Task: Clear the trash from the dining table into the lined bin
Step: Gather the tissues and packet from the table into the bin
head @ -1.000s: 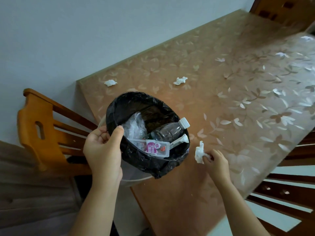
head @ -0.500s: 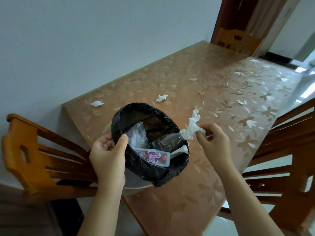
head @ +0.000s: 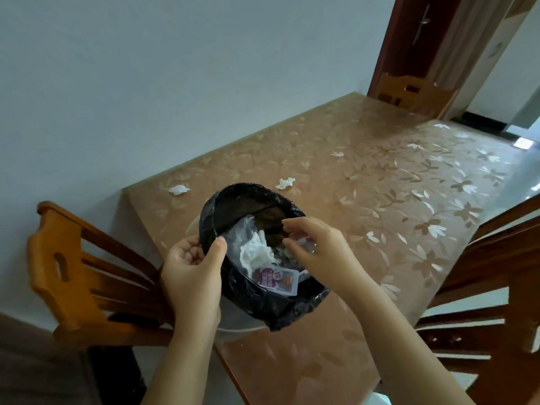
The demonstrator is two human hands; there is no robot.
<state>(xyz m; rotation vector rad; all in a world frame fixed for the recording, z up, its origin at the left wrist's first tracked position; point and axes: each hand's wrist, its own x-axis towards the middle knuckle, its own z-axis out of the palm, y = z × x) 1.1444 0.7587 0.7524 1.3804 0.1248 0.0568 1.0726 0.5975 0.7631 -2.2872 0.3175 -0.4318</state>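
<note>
**Tissue now in the bin**

The dining table (head: 336, 176) spreads from the wall, its floral cover bare but for two crumpled tissues: one near the corner (head: 178, 189), one just past the bin's far rim (head: 285, 183). The lined bin (head: 222, 209), black bag over its rim, sits at the table's near edge. Half a second ago the right hand pinched a tissue beside the rim; now that white tissue (head: 254, 252) lies inside, on clear plastic and above a purple-labelled packet (head: 276, 280). The bottle seen earlier is probably hidden behind the right hand (head: 317, 247), which hovers over the opening, fingers spread and empty. The left hand (head: 193, 270) grips the near rim, thumb inside.
</note>
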